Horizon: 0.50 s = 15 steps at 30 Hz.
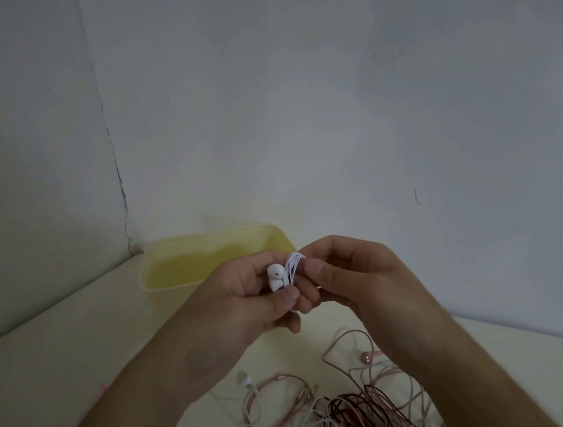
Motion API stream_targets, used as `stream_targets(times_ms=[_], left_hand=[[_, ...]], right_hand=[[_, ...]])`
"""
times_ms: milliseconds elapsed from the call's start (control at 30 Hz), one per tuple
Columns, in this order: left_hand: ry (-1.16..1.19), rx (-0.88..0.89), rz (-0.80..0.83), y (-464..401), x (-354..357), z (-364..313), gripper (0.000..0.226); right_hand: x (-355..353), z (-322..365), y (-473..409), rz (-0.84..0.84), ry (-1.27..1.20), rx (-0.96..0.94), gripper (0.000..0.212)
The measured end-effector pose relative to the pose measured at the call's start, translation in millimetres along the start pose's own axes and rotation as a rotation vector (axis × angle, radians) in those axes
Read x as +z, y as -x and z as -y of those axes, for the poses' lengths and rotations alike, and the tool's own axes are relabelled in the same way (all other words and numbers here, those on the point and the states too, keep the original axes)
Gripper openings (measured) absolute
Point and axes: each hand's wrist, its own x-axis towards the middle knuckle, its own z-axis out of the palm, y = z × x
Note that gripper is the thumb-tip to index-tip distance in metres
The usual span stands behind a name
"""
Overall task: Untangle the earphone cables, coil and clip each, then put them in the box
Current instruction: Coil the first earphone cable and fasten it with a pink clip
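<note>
We pinch the coiled white earphone cable (294, 267) between our left hand (246, 296) and right hand (348, 275), above the tangle (354, 409).

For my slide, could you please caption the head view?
Both hands hold a coiled white earphone before the yellow box.

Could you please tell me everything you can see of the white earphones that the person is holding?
The white earphones look like glossy plastic with a thin white cable. The cable is gathered into a tight bundle of loops, standing roughly upright, with an earbud lying against its left side. The left hand grips the bud side with curled fingers and thumb; the right hand pinches the loops from the right. The bundle is held in the air above the table, in front of the yellow box. No clip shows on it; the plug is hidden.
</note>
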Motion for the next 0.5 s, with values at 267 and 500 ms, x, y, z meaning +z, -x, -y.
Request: stream_targets(times_ms=[267,500], left_hand=[[0.062,-0.063,0.137,2.3,-7.5,-3.7,0.021],[0.030,-0.082,0.163,3.6,-11.1,-6.1,0.021]], right_hand=[[-2.7,-3.8,0.9,0.161,-0.114,0.039,0.017],[-2.4,-3.6,1.3,0.189,-0.088,0.037,0.018]])
